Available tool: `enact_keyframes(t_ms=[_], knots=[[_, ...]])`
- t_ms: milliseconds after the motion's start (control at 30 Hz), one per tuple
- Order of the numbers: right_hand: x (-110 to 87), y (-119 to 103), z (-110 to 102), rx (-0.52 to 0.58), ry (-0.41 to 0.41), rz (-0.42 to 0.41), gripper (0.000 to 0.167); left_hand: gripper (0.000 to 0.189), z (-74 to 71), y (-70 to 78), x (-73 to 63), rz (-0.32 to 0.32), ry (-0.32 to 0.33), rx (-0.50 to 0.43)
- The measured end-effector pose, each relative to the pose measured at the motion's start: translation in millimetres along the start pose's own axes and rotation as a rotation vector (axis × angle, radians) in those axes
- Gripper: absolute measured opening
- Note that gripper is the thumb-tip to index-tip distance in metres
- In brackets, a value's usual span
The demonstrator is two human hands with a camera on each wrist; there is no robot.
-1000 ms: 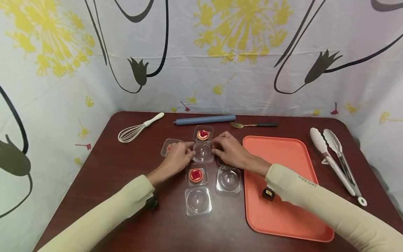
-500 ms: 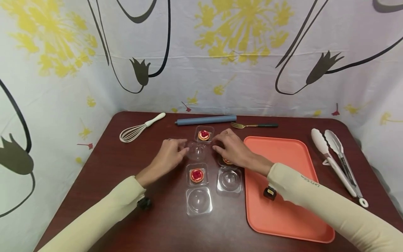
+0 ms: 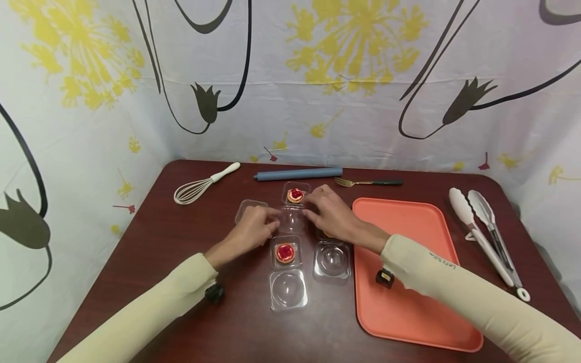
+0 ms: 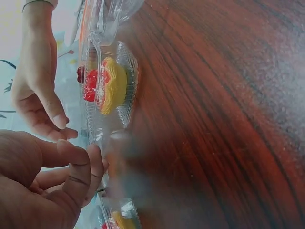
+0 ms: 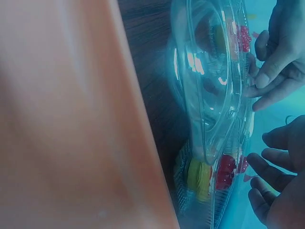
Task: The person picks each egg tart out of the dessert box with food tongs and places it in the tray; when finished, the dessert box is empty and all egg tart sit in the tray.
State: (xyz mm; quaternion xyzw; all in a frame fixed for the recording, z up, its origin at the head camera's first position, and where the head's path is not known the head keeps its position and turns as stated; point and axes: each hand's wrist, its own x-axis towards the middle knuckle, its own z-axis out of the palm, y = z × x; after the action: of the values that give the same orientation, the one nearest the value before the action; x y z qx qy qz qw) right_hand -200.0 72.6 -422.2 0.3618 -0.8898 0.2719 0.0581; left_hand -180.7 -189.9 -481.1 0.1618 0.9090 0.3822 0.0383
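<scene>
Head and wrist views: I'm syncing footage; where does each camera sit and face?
Head: on the head, facing forward and down at the table; left hand, right hand show.
Left wrist: on that wrist, facing tarts; both hands show.
Right wrist: on that wrist, facing orange tray and containers; both hands show.
Wrist views share tarts.

Picture quality: soft, even light; three views.
Head: mostly sharp, pale sheen on dark-red tabletop. Left wrist: blurred patch below centre. Right wrist: cyan cast; orange tray out of focus, clear plastic lid glinting.
</scene>
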Motion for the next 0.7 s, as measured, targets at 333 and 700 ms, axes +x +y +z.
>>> enact_keyframes(t_ms=[333,700], knots=[[0.7,2.7,-1.7,0.019,-0.006,-0.005,0.021,0.040,-38.5,68.0,-24.7,-0.018,0.021,0.009],[10.9,-11.8,5.3,0.065,-0.078,-0.057,0.027,0.024,-58.3,48.4,-47.5,0.017,0.281,0.013]])
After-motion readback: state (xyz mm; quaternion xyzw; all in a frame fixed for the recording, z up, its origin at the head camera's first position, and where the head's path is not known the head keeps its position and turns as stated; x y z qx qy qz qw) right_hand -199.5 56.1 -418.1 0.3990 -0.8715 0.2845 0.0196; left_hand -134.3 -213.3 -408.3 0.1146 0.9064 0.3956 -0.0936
